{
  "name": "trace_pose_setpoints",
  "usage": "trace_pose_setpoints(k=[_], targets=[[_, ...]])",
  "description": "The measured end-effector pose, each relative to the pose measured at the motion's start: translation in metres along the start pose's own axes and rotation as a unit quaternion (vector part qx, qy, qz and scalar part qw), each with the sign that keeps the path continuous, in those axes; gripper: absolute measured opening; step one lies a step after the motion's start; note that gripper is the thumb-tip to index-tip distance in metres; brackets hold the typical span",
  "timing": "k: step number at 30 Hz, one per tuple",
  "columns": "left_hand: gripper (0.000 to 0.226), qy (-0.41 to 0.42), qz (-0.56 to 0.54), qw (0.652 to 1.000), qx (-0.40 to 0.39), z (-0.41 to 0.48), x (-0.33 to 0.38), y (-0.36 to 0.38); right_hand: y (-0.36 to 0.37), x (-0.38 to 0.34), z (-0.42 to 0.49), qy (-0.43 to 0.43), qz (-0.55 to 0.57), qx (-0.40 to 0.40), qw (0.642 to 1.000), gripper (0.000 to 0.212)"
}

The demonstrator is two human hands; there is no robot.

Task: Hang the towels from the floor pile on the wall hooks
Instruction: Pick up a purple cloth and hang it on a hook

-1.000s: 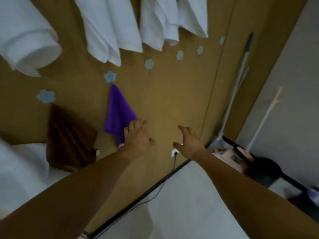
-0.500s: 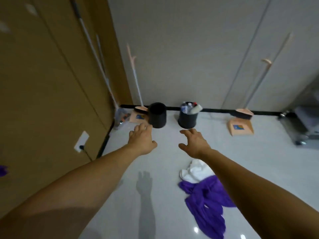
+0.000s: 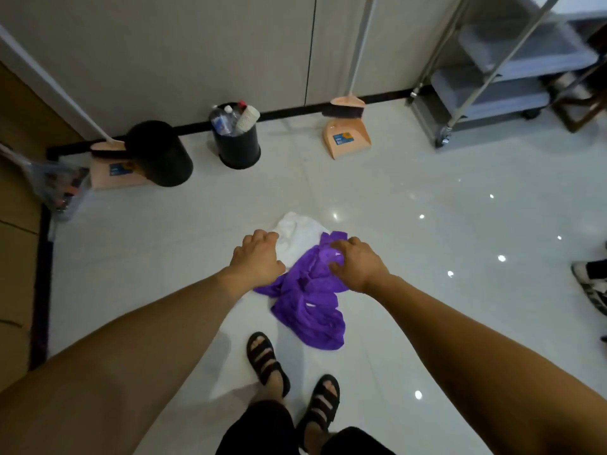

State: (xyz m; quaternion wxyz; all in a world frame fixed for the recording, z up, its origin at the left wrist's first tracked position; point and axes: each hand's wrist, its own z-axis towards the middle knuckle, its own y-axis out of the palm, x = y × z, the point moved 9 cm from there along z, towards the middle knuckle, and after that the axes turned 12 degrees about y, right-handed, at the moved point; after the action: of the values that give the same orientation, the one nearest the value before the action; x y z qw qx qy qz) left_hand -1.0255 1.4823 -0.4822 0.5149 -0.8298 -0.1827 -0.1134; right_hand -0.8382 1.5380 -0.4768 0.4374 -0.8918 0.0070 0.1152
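A small pile lies on the glossy white floor just ahead of my sandalled feet: a crumpled purple towel point(image 3: 308, 303) partly over a white towel point(image 3: 295, 233). My right hand point(image 3: 358, 264) is down on the purple towel's upper fold, which its fingers and thumb pinch. My left hand point(image 3: 258, 257) sits at the pile's left side, knuckles up, fingers bent down at the white towel's edge. Its fingertips are hidden, so a grip there does not show. The wall hooks are out of view.
Two black bins point(image 3: 161, 152) point(image 3: 236, 139) stand by the far wall, one holding bottles and cups. Two peach dustpans with brooms point(image 3: 346, 133) point(image 3: 111, 165) lean there. A grey wheeled cart point(image 3: 486, 77) is at the back right. Another person's shoe point(image 3: 591, 284) is at the right edge.
My view swung from the brown wall with hung towels down to the floor. Both hands dropped onto the pile, and the right took hold of the purple towel.
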Motion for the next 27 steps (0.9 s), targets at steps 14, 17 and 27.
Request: trace_pose_setpoints(k=[14, 17, 27], targets=[[0.048, -0.033, -0.044, 0.988, -0.143, 0.157, -0.119, 0.308, 0.319, 0.093, 0.207, 0.069, -0.007, -0.157, 0.985, 0.036], [0.049, -0.043, -0.067, 0.985, -0.151, 0.183, -0.148, 0.387, 0.413, 0.124, 0.246, 0.085, -0.027, -0.184, 0.979, 0.038], [0.050, -0.030, -0.107, 0.987, -0.119, 0.218, -0.183, 0.534, 0.583, 0.188, 0.306, 0.072, -0.198, -0.138, 0.968, 0.034]])
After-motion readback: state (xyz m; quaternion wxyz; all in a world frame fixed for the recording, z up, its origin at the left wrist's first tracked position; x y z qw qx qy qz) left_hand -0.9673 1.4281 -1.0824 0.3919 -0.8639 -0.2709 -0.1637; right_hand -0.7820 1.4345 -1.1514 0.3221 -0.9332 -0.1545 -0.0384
